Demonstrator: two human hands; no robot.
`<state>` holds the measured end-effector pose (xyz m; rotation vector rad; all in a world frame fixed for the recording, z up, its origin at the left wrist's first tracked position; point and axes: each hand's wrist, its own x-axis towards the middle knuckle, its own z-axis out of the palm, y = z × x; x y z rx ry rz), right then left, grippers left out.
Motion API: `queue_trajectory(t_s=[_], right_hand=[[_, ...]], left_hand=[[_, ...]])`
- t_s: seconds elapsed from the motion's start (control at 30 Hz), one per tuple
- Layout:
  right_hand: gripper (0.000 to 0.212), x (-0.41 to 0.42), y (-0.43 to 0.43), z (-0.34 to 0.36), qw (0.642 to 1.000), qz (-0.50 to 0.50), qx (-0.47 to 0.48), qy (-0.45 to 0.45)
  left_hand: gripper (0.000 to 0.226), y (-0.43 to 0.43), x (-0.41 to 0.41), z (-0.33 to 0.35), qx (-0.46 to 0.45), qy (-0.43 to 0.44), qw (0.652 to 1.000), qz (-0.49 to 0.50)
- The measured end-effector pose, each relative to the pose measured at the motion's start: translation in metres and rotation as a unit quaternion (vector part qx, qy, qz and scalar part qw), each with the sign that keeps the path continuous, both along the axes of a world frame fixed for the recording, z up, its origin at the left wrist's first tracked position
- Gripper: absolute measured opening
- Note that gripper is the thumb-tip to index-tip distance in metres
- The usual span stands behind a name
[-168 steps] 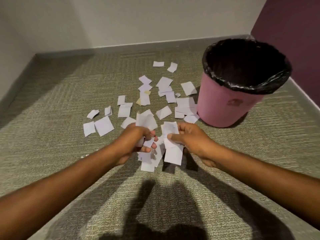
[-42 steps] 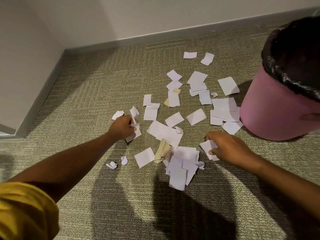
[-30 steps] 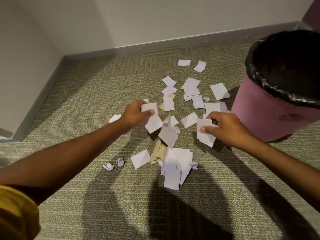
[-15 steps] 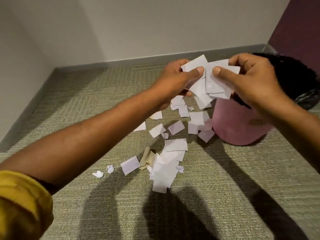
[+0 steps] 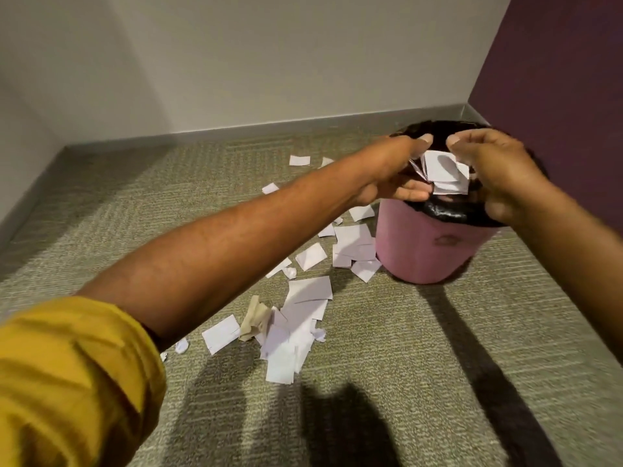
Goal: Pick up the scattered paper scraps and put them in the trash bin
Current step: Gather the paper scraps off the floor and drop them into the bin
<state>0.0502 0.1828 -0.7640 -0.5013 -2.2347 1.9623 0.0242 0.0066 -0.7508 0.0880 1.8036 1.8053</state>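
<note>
While many paper scraps [image 5: 303,318] lie on the carpet [image 5: 421,365] beside the pink trash bin [image 5: 414,254], the task is, I judge, only partly done. A small bunch [image 5: 445,171] of them hangs over the bin's mouth, between both hands. The left hand [image 5: 391,173] has its grip apart, thumb lifted. Of the right hand [image 5: 499,176] I cannot tell. Most of the picking remains.
</note>
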Motion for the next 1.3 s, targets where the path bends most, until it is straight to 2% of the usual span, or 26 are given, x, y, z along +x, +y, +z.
queue_trajectory(t_s=[0.1,0.23,0.43,0.63,0.8,0.97,1.1,1.2,1.27,1.3], right_hand=[[0.027,0.003,0.005,-0.002,0.999,0.019,-0.007,-0.031],[0.023,0.004,0.006,-0.004,0.999,0.022,0.02,-0.037],[0.018,0.007,-0.003,0.001,0.999,0.013,0.04,-0.008],[0.015,0.02,-0.037,0.006,0.995,0.023,0.066,0.072],[0.01,0.041,-0.085,-0.008,0.983,0.101,0.093,0.124],[0.007,0.056,-0.134,-0.057,0.972,0.203,0.094,0.069],[0.011,0.064,-0.157,-0.105,0.949,0.288,0.127,0.025],[0.02,0.069,-0.17,-0.136,0.923,0.346,0.171,-0.009],[0.028,0.072,-0.177,-0.153,0.893,0.391,0.221,-0.024],[0.032,0.075,-0.18,-0.162,0.876,0.415,0.245,-0.033]], left_hand=[[0.05,0.004,0.0,-0.001,0.007,0.0,1.0,-0.01],[0.048,-0.001,0.002,0.001,0.008,-0.005,1.0,-0.005],[0.046,-0.027,0.004,0.001,-0.006,0.04,0.999,0.033],[0.034,-0.081,0.021,-0.01,-0.052,0.089,0.994,0.045],[0.026,-0.142,0.042,-0.044,-0.133,0.058,0.988,0.051],[0.02,-0.206,0.058,-0.088,-0.27,0.029,0.96,0.062],[0.02,-0.257,0.073,-0.119,-0.359,-0.004,0.932,0.049],[0.033,-0.279,0.089,-0.136,-0.391,-0.01,0.92,0.02],[0.057,-0.284,0.099,-0.15,-0.42,0.022,0.907,-0.032],[0.07,-0.284,0.103,-0.157,-0.449,0.056,0.889,-0.072]])
